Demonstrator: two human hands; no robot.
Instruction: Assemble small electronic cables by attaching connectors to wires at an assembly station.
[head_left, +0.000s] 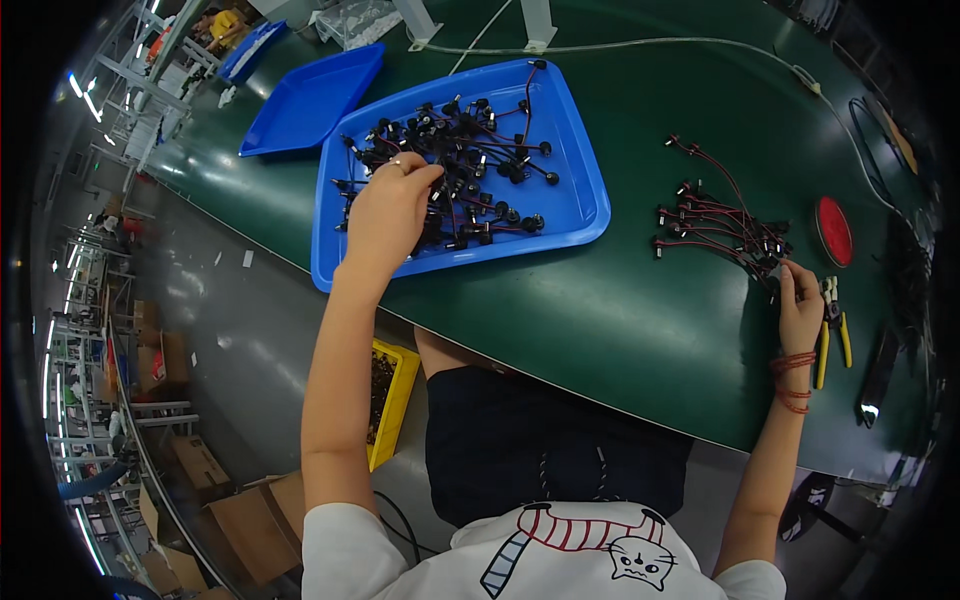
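A blue plastic tray (575, 180) on the green table holds a tangle of small black round parts with red and black wires (470, 160). My left hand (388, 210) reaches into the tray with fingertips pinched on some of the wired parts. To the right, a bundle of red and black wires with small connectors (715, 225) lies fanned out on the table. My right hand (800, 305) rests at the near end of that bundle, fingers touching the wire ends; red cord is wound around its wrist.
A second, empty blue tray (310, 100) lies at the back left. A red round disc (833, 230) and yellow-handled pliers (833, 330) sit right of the bundle. A white cable (640, 42) runs along the back. A yellow bin (390, 395) and cardboard boxes (250, 515) stand on the floor.
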